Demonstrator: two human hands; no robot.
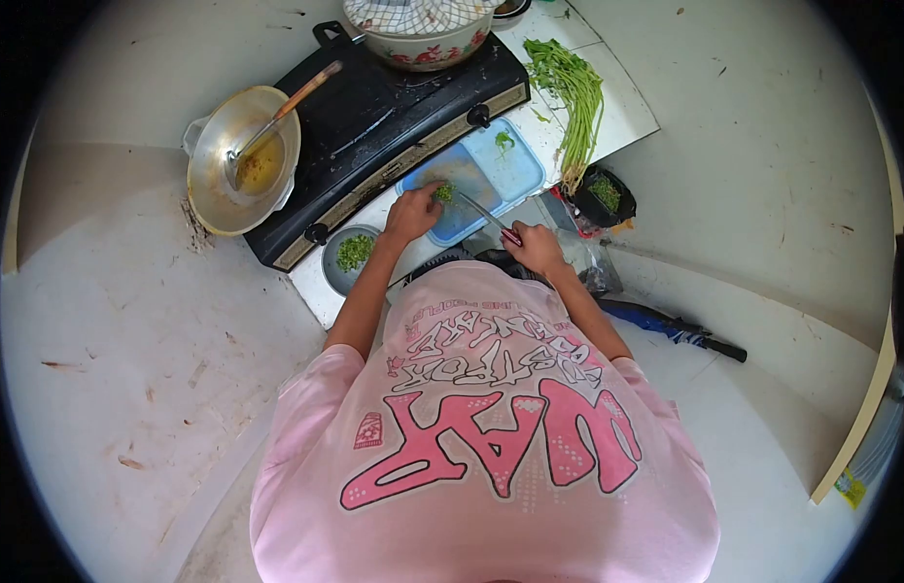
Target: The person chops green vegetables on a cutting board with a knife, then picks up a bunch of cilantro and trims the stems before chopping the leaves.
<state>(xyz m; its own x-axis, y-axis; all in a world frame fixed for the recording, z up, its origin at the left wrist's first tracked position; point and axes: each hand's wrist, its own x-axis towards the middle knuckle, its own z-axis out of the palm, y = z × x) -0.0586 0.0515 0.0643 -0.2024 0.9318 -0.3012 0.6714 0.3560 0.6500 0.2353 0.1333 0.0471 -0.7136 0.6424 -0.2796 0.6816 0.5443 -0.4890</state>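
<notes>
My right hand (537, 249) is closed round the handle of a knife (484, 213), whose blade points up and left over a blue cutting board (526, 177). On the board, the bent fingers of my left hand (411, 214) are closed at a small pile of chopped green herbs (444, 193), close to the knife tip. A few loose leaves (504, 142) lie at the board's far right. Below my left forearm, a grey bowl (330, 262) holds more chopped greens (354, 253).
A black gas stove (374, 131) stands behind the board, carrying a floral pot (428, 51) under a checked cloth. At left is a pan (205, 170) with oil and a wooden-handled utensil (306, 89). Long-stemmed greens (578, 102) lie right, above a black container (624, 206) of cut greens.
</notes>
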